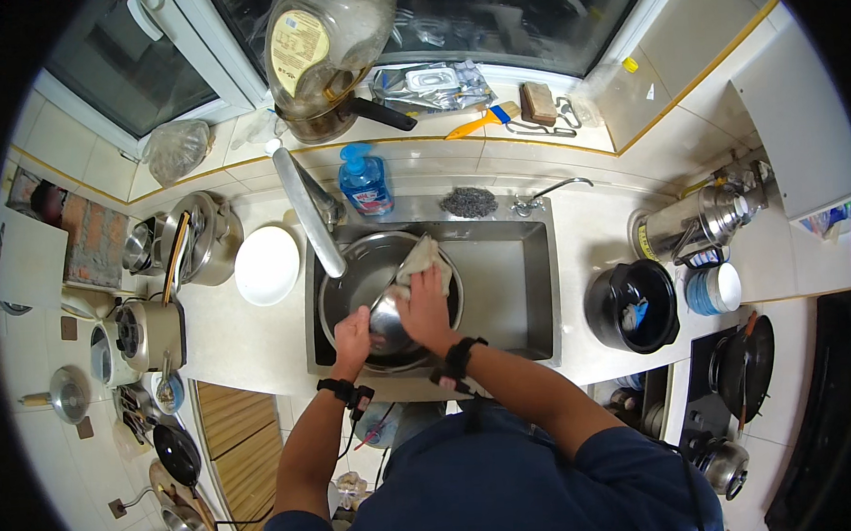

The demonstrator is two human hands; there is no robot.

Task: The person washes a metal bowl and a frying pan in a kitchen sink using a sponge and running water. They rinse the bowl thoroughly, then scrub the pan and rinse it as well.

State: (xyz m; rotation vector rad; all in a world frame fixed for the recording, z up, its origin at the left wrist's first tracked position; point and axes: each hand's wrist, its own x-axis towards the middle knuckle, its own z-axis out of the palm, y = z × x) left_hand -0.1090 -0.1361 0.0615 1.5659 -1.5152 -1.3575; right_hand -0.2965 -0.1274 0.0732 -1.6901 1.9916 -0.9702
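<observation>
My left hand grips the near left rim of a shiny metal bowl or pan, tilted over a large stainless steel basin. On its upper right side my right hand presses a pale cloth, which partly hides the rim. The basin stands in the left part of the steel sink and holds what looks like water. Over the basin's upper left edge reaches the faucet spout. The exact shape of the held vessel is partly hidden by my hands.
Behind the sink stand a blue soap pump bottle and a steel wool scourer. A white plate lies on the left counter, near a steel pot. To the right are a black pot, stacked bowls and a steel thermos.
</observation>
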